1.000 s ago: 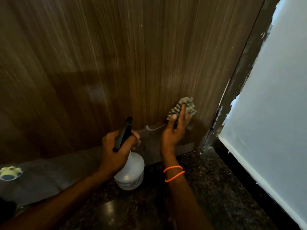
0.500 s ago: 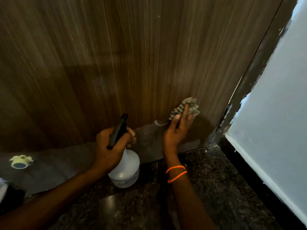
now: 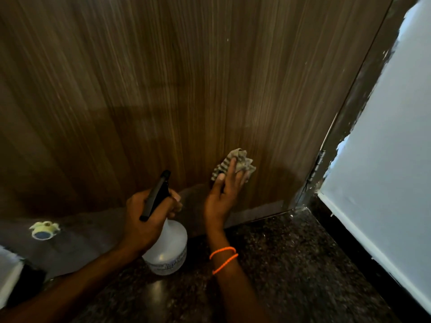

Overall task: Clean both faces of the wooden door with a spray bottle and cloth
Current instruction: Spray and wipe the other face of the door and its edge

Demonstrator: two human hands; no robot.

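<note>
The brown wooden door point(image 3: 163, 89) fills most of the view, seen low down near its bottom edge. My right hand point(image 3: 224, 194) presses a crumpled grey-green cloth point(image 3: 242, 163) flat against the door's lower right part, fingers stretched over it. My left hand point(image 3: 149, 217) grips the neck of a white spray bottle point(image 3: 168, 250) with a black trigger head point(image 3: 156, 194), held upright just left of the right hand and close to the door's foot.
Dark speckled stone floor point(image 3: 291, 264) lies below. A pale blue wall point(image 3: 384, 159) with a white skirting edge stands at the right, past the door hinge point(image 3: 318, 166). A small round pale fitting point(image 3: 44, 229) sits low at the left.
My right hand with the cloth has slid a little left and down along the door. The bottle hand has stayed nearly where it was.
</note>
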